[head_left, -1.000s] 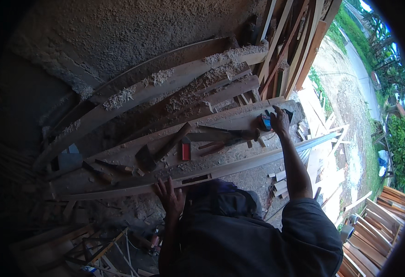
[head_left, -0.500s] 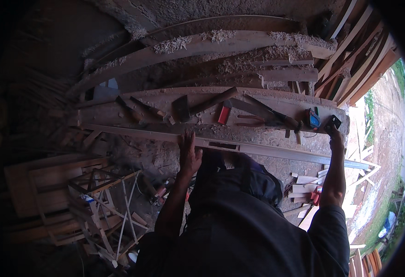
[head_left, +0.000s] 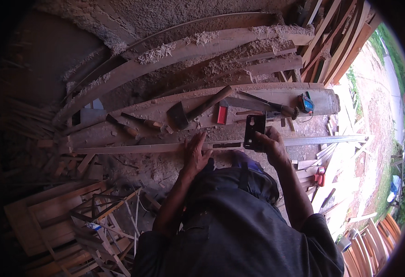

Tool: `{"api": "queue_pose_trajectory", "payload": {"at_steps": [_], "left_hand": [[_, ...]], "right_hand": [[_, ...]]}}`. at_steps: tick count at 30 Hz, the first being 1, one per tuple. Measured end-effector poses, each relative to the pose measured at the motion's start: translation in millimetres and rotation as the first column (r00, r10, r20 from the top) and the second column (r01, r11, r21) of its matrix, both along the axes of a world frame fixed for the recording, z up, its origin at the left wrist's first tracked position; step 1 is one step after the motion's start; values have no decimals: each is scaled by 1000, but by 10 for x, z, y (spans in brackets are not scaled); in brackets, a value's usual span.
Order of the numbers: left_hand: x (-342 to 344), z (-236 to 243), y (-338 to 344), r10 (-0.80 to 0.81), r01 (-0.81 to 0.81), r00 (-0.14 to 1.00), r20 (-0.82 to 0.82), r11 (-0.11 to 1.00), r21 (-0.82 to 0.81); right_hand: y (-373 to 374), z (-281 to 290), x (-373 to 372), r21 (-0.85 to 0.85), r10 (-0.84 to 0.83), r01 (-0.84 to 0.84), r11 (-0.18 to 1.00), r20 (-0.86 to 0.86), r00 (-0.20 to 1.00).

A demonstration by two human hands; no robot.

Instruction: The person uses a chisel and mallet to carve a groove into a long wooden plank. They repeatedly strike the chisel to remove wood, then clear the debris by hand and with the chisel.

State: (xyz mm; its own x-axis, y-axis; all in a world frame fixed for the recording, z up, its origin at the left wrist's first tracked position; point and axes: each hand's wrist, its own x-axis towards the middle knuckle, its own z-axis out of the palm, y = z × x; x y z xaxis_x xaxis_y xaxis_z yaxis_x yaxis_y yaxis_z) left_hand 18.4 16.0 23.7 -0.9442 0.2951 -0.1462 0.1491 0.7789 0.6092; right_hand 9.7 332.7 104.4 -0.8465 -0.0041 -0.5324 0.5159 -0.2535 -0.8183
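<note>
My right hand (head_left: 275, 147) grips a black lock case (head_left: 254, 125), a flat rectangular piece with holes, and holds it over the long narrow wooden rail (head_left: 142, 148). A dark slot (head_left: 226, 144) is cut in the rail, just left of the case. My left hand (head_left: 196, 156), fingers stretched out, rests on the rail left of the slot. Beyond the rail is a thick wooden beam (head_left: 89, 134). On it lie two chisels (head_left: 143, 122), a wooden-handled broad-headed tool (head_left: 178, 115), a red box-like piece (head_left: 222, 113), a handsaw (head_left: 246, 104) and a blue-faced tape measure (head_left: 307, 105).
Curved boards (head_left: 165, 51) strewn with shavings lie at the back. More planks (head_left: 345, 41) are stacked at far right. Wooden panels (head_left: 45, 217) and a slatted frame (head_left: 105, 212) stand at left. A red tool (head_left: 320, 176) lies among offcuts at right.
My right hand has brought the black lock case from the beam's right end to above the rail by the slot. My left hand stays on the rail, while the view has shifted.
</note>
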Motion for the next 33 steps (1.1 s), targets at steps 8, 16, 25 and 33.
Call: {"api": "queue_pose_trajectory", "payload": {"at_steps": [8, 16, 25, 33], "left_hand": [[-69, -159, -318, -223, 222, 974, -23, 943, 249], [-107, -267, -391, -327, 330, 944, -55, 911, 249], [-135, -219, -358, -309, 297, 951, -2, 911, 287], [-229, -223, -186, -283, 288, 957, -59, 912, 291]], "right_hand": [[-1136, -402, 570, -27, -121, 121, 992, -4, 993], [-1661, -548, 615, -142, -483, 500, 854, 140, 864], [-1705, -670, 774, 125, -380, 373, 919, 38, 924], [-1491, -506, 479, 86, -346, 335, 938, 241, 907]]}}
